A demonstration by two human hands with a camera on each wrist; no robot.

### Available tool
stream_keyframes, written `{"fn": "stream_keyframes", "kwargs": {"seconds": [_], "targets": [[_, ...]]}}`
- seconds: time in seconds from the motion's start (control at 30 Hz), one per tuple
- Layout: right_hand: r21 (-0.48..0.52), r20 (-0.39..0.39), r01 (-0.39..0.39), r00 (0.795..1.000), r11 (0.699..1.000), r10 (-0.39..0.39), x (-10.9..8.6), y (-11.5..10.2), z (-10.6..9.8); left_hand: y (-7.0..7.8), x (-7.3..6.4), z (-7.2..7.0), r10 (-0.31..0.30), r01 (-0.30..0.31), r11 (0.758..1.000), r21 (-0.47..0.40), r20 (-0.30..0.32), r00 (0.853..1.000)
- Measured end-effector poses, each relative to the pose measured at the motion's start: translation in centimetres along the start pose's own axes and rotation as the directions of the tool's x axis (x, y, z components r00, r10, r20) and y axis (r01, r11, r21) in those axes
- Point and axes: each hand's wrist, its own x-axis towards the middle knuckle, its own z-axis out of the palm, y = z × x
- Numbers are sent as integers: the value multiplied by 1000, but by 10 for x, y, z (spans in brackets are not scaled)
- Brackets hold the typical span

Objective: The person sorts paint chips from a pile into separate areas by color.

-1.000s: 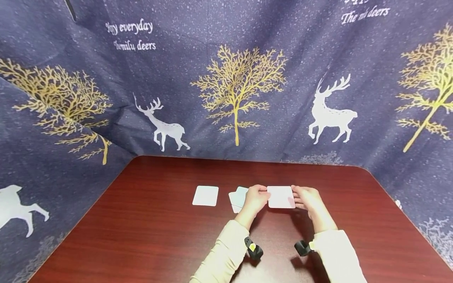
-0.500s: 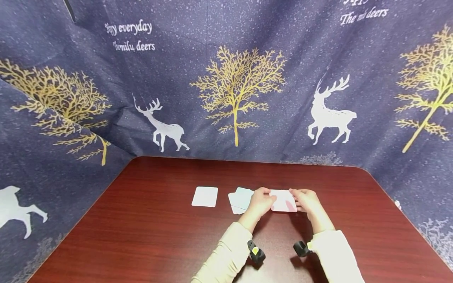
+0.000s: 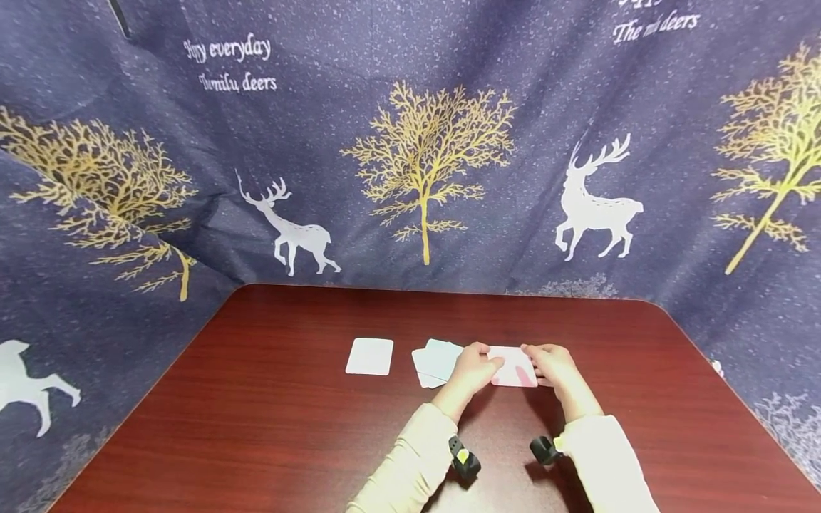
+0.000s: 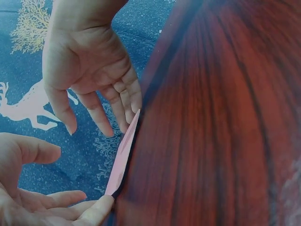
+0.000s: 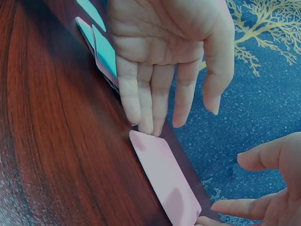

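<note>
A white card with pink patches point(image 3: 513, 369) lies flat on the table between my two hands. My left hand point(image 3: 472, 369) is at its left end, its straight fingertips right at the card's edge and the thumb apart. At the opposite end is my right hand point(image 3: 556, 368), fingers extended and the outer fingertips against the edge. From the right wrist, the card point(image 5: 164, 176) shows pinkish. Seen from the left wrist, the card point(image 4: 123, 157) appears nearly edge-on, with the right hand point(image 4: 89, 70) above it and the left hand point(image 4: 42, 188) below.
Left of my left hand, overlapping pale green and white cards point(image 3: 442, 360) lie on the table, partly covered by that hand. Farther left is a single white card point(image 3: 370, 356). A dark curtain point(image 3: 385, 235) printed with deer and trees hangs behind the red-brown table point(image 3: 256, 413).
The card has come lower and slightly toward me, and the hands have moved with it. Its pink patches show more, and my left hand covers less of the overlapping cards.
</note>
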Motion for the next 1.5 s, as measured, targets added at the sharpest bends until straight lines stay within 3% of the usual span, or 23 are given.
{"fn": "stream_keyframes", "kwargs": {"seconds": [0.4, 0.7, 0.97, 1.3, 1.5], "targets": [[1, -25, 5, 1000, 1000, -5, 0, 0, 1, 0, 0, -4, 2, -2, 1000, -4, 32, 999], [36, -82, 45, 996, 998, -42, -6, -7, 2, 8, -1, -12, 9, -11, 999, 50, 47, 999], [27, -77, 76, 994, 997, -73, -11, -20, 9, 14, -1, -35, 21, -24, 999, 41, 72, 997], [90, -29, 92, 996, 992, -90, -16, -45, 32, 14, -4, -68, 20, -17, 993, 121, -19, 1000], [104, -16, 115, 993, 988, -114, -17, -54, 49, 12, -1, -85, -6, 10, 994, 105, -44, 999]]}}
